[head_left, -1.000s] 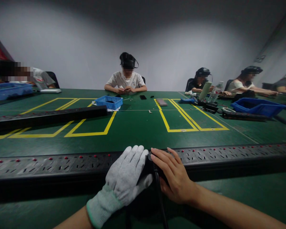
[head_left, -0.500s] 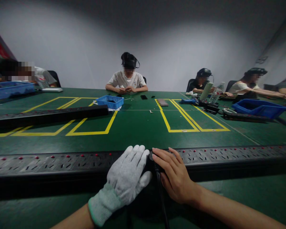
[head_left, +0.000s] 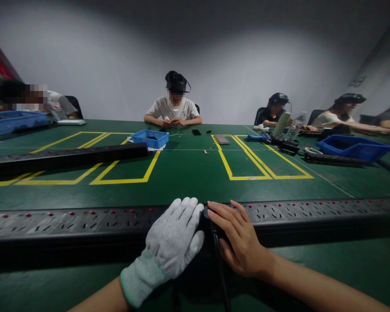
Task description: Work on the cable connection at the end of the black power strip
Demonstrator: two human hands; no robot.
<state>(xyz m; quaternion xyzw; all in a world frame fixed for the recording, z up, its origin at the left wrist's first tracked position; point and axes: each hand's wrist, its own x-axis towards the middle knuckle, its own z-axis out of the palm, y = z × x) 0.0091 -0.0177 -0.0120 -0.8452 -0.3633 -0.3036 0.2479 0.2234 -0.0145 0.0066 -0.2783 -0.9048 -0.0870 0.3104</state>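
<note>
Power strip (head_left: 308, 216), long and black, across the tabletop (head_left: 188, 184) toward its near edge in head view. Left hand (head_left: 172, 240), gloved, lying over it, fingers straight and close together. Right hand (head_left: 238, 238), bare, fingers slightly spread, fingertips against a round black plug (head_left: 206, 212) between both hands; pinched or merely touched, cannot tell. Cord (head_left: 220, 273) trailing toward near edge.

The strip (head_left: 84, 222) looks plastic, the glove (head_left: 166, 247) knitted cloth.

You are in what looks like an assembly workshop: co-workers (head_left: 173, 110) sit around your big green worktop (head_left: 185, 173), with blue bins (head_left: 160, 142), yellow marked-out rectangles (head_left: 118, 182) and long black socket strips (head_left: 68, 223) on it.
</note>
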